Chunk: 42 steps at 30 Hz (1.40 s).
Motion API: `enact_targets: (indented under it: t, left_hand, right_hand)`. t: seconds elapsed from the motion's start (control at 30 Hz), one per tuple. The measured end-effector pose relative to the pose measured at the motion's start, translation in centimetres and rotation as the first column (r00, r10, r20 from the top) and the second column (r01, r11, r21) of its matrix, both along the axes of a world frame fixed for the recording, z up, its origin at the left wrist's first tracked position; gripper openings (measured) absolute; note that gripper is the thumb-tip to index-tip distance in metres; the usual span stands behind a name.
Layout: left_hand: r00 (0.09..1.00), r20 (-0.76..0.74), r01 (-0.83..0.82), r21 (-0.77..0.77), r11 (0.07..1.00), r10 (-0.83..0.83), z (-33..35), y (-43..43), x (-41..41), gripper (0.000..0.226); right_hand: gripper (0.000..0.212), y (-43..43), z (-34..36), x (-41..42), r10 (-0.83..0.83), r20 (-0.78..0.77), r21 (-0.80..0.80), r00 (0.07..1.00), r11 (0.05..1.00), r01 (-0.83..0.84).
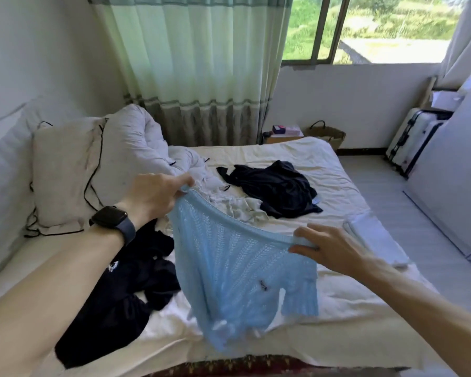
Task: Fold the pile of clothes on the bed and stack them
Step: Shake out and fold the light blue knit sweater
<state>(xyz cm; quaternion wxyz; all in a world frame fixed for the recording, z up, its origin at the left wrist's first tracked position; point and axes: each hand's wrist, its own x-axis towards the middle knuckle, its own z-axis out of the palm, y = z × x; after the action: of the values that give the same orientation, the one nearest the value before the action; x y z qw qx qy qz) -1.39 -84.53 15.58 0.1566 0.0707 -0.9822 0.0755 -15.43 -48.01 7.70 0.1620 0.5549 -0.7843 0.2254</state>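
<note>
A light blue knit top (pixel 237 270) hangs above the bed (pixel 335 172), stretched between both hands. My left hand (pixel 152 195) pinches one end of its ribbed hem, and my right hand (pixel 324 247) pinches the other end. A dark navy garment (pixel 275 186) lies crumpled in the middle of the bed. A second dark garment with a small white logo (pixel 120 289) lies under my left forearm. A crumpled white garment (pixel 237 206) sits between them. A folded white piece (pixel 375 240) rests at the bed's right edge.
A pillow (pixel 63 175) and a bunched white duvet (pixel 131 142) fill the bed's left and far side. Beyond the bed stand a nightstand with boxes (pixel 284 133), a woven basket (pixel 328 134) and a white suitcase (pixel 412 137). A wardrobe (pixel 452 170) lines the right.
</note>
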Motion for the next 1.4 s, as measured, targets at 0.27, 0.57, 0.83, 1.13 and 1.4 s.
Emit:
enact_targets:
  t: [0.27, 0.57, 0.83, 1.13, 1.4]
  left_hand:
    - [0.933, -0.009, 0.337, -0.331, 0.882, -0.360, -5.0, -3.9, 3.7, 0.050]
    - [0.945, 0.165, 0.323, -0.310, 0.894, -0.284, -7.7, -4.2, 5.0, 0.035]
    - [0.869, 0.358, 0.452, -0.301, 0.839, -0.340, -9.0, -3.4, 5.3, 0.042]
    - [0.880, 0.473, 0.179, -0.268, 0.947, -0.033, -9.4, -0.1, 5.4, 0.039]
    - [0.942, 0.277, -0.153, -0.151, 0.977, 0.191, -4.8, 2.6, 5.2, 0.028]
  right_hand:
    - [0.035, -1.2, -5.5, 3.2, -0.009, 0.080, 0.348, 0.997, 0.937, -0.020]
    - [0.021, -1.8, -6.5, 4.3, -0.257, 0.160, 0.514, 0.953, 0.846, 0.142]
    - [0.037, -1.3, -6.8, 4.6, -0.325, 0.121, 0.612, 0.938, 0.768, 0.187]
    - [0.042, 0.6, -3.3, 1.5, -0.608, 0.068, 0.440, 0.791, 0.730, 0.523]
    - [0.009, 2.2, 1.2, -0.6, -0.610, 0.284, -0.052, 0.740, 0.761, 0.647]
